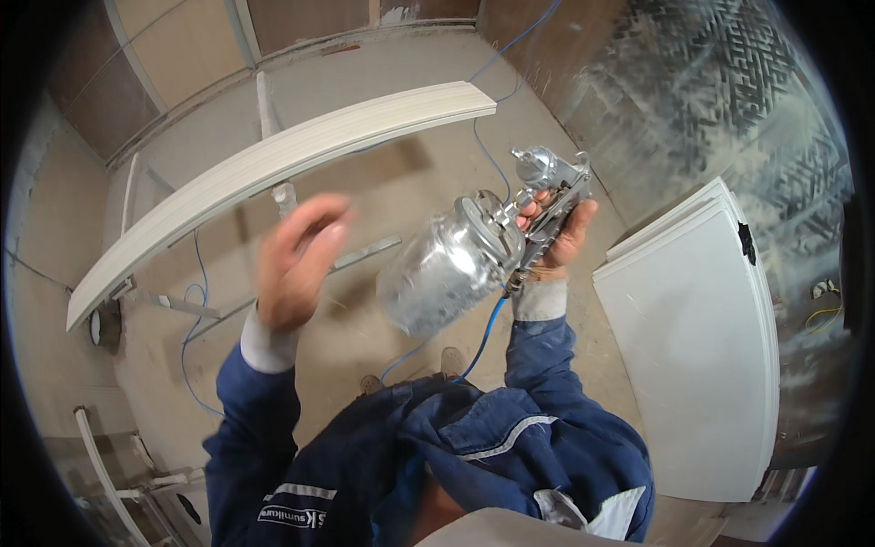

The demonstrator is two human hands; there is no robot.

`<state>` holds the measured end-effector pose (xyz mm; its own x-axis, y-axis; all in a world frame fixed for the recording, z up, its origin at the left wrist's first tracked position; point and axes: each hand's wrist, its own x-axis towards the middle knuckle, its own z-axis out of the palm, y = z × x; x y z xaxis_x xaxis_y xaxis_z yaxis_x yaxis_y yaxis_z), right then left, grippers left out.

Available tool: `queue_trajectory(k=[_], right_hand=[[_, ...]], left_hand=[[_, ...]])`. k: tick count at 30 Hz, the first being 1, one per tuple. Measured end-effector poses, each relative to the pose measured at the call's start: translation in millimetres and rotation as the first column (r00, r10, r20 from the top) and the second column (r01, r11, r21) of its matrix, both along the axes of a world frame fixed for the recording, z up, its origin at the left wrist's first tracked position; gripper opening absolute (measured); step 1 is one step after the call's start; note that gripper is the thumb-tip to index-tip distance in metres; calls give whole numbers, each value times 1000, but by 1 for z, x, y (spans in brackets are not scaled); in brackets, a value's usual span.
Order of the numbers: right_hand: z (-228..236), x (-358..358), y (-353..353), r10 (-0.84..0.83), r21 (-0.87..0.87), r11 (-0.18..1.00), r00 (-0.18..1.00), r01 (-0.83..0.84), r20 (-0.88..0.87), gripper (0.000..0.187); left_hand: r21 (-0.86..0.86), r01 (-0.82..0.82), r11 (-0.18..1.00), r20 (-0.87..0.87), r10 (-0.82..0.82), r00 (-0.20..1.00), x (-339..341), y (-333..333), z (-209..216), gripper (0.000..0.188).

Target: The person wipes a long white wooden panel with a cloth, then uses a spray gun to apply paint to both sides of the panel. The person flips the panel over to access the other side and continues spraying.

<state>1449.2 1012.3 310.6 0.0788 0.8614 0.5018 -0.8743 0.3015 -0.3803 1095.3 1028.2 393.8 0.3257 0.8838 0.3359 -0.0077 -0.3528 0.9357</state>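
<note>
My right hand (pixel 570 239) is closed around the handle of a metal spray gun (pixel 556 196), tilted in front of me. Its large silver paint cup (pixel 447 264) hangs toward the lower left and looks worn and shiny. From the gun's handle a blue air hose (pixel 486 333) runs down toward my body. My left hand (pixel 301 260) is raised to the left of the cup, apart from it. Its fingers are loosely bent, a little blurred by motion, with nothing seen in them.
A long white moulding (pixel 283 164) lies across a metal stand beyond my hands. White panels (pixel 693 346) are stacked at the right, beside a paint-smeared wall (pixel 729 109). Thin blue hose (pixel 185 346) trails over the floor. Another frame (pixel 109 483) stands at the lower left.
</note>
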Motion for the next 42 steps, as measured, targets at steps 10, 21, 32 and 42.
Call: queue_trajectory(k=[10,21,32,42], right_hand=[[19,-117,-12,-244,-202,960,933,194,-263,72],[12,-96,2,-229,-278,943,964,185,-135,73],[-14,-73,9,-165,-287,946,986,150,-30,70],[-15,-63,-10,140,-60,988,989,-143,-44,63]], left_hand=[[-127,641,757,160,-622,766,71,-9,75,58],[-194,728,657,468,-591,658,81,-28,74,50],[-232,582,779,375,-481,793,85,-31,62,42],[-104,526,844,232,-494,838,83,-14,48,41]])
